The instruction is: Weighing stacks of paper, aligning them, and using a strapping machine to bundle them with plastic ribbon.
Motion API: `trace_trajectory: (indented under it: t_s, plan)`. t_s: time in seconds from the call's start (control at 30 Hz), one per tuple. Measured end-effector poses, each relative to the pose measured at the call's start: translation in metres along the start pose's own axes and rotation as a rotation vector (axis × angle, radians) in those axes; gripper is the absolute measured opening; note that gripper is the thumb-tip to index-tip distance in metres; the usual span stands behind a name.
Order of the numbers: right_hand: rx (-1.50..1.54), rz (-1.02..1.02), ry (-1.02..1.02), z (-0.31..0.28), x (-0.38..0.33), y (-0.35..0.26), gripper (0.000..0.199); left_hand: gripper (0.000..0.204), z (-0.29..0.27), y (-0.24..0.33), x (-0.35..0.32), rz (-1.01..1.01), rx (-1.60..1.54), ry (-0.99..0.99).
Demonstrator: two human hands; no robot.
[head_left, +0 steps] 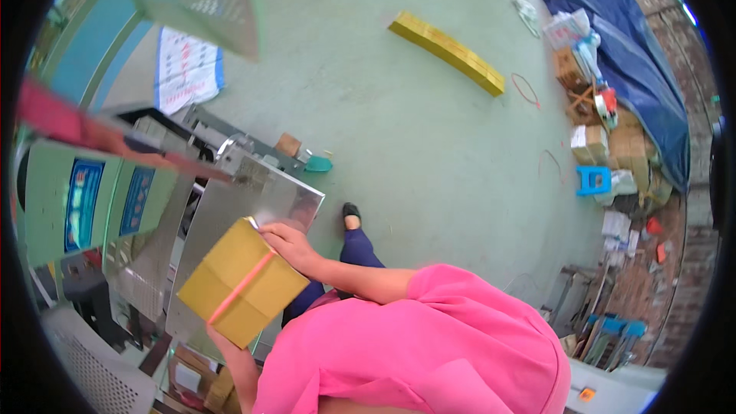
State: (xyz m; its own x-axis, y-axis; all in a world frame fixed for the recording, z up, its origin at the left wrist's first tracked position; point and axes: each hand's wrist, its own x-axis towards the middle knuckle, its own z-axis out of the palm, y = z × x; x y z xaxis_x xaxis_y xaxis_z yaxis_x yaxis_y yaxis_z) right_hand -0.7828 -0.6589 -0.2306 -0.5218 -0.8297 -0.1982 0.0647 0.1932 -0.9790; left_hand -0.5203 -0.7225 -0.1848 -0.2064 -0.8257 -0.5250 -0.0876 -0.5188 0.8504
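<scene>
A yellow, box-shaped bundle [253, 261] with a pink band around it is held between my two hands, tilted, above the edge of a metal tabletop. My right hand [290, 247] grips its upper right edge, with the thumb side near the corner. At the opposite, lower edge my left hand [228, 341] supports it near the end of the pink band; most of those fingers are hidden beneath the bundle. The metal tabletop [295, 195] shows beyond the bundle.
A row of similar yellow blocks [448, 51] lies on the green floor. Another person's blurred arm [126, 142] reaches in from the left. Cartons [629, 149], a blue stool [593, 181] and a blue tarp [636, 54] line the right side. A perforated grey chair [100, 360] stands lower left.
</scene>
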Motion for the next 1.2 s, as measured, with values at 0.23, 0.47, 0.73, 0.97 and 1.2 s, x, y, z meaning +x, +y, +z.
trace_trajectory:
  t_s: [0.23,0.47,0.73,0.97,1.2]
  plan:
    - [0.735,0.396,0.247,-0.203,-0.063,-0.022,0.03,0.045,0.199,0.02,-0.012,-0.258,-0.114,-0.192]
    - [0.772,0.34,0.548,-0.422,-0.108,-0.031,0.035,0.042,0.446,-0.008,-0.053,-0.207,-0.001,-0.464]
    - [0.852,0.342,0.596,-0.554,-0.065,-0.04,0.04,0.042,0.601,-0.006,-0.041,-0.204,0.061,-0.562]
    - [0.809,0.395,0.548,-0.645,0.045,-0.029,0.049,0.042,0.711,0.008,0.041,-0.212,0.089,-0.546]
    - [0.687,0.362,0.55,-0.776,0.186,0.005,0.044,0.043,0.917,0.045,0.135,-0.304,0.249,-0.598]
